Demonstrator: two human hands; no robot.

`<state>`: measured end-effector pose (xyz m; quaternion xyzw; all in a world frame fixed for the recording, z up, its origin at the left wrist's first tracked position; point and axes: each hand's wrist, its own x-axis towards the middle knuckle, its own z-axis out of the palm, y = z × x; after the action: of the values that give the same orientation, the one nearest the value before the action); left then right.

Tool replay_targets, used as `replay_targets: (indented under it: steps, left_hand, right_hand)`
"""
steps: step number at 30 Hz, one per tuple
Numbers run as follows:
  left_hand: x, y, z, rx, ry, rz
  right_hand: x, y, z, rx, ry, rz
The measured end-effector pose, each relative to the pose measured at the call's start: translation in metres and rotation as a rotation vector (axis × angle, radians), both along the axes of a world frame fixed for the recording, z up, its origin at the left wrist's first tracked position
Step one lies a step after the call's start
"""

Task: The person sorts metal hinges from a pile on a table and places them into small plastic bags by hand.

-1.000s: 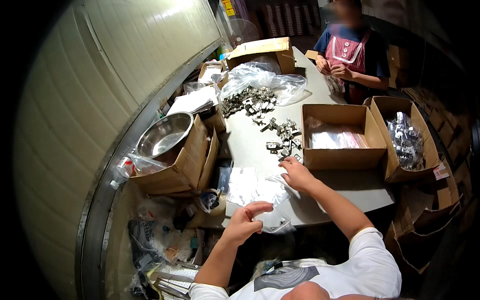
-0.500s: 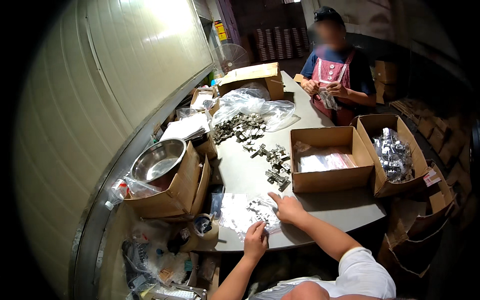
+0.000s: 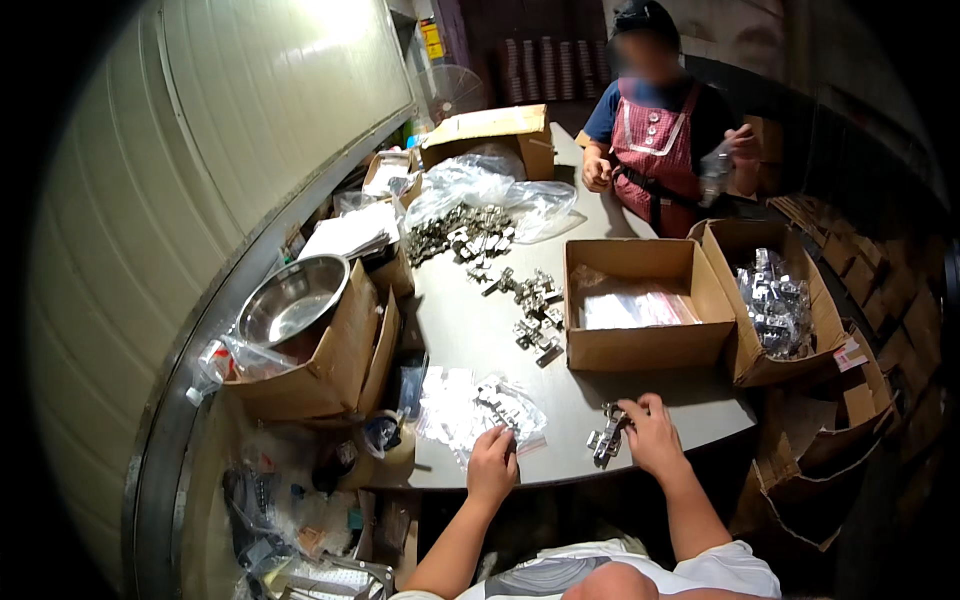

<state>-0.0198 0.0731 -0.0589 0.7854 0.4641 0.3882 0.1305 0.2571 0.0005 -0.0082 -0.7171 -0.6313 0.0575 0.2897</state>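
Observation:
My right hand (image 3: 655,436) is closed on a metal cabinet hinge (image 3: 606,437) just above the table's front edge, gripping its upper end. Over to the left, my left hand (image 3: 491,466) has its fingers curled at the edge of a clear plastic bag (image 3: 527,401); the fingertips are partly hidden. Small bright metal pieces (image 3: 495,397) show in or on that bag, beside flat white and clear bags (image 3: 446,392). Further up the table lie several loose hinges (image 3: 537,312), with a larger heap of hinges (image 3: 463,233) behind them.
An open carton (image 3: 648,352) with flat bags stands at right, beside a carton of bagged hinges (image 3: 775,300). A steel bowl (image 3: 293,300) rests on a box (image 3: 335,372) at left. Across the table, a person in a red checked apron (image 3: 655,125) holds a clear bag (image 3: 716,172).
My right hand has moved right and nearer, away from the bags, and now holds a hinge. My left hand stays at the bag. The other person's hands have moved apart.

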Motion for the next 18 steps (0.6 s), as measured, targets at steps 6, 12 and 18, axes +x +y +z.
replay_targets:
  steps: [6,12,18]
  left_hand:
    - [0.004,0.000,0.009,0.027,0.050,-0.067]
    - [0.002,-0.005,0.012,0.013,0.138,-0.055]
    - [0.002,-0.004,0.016,0.006,0.095,-0.072]
  right_hand:
    - [0.020,0.008,0.003,0.065,-0.077,0.241]
    - [0.002,-0.034,0.001,0.037,-0.073,0.344]
    - [-0.017,-0.060,-0.028,0.217,0.027,0.434]
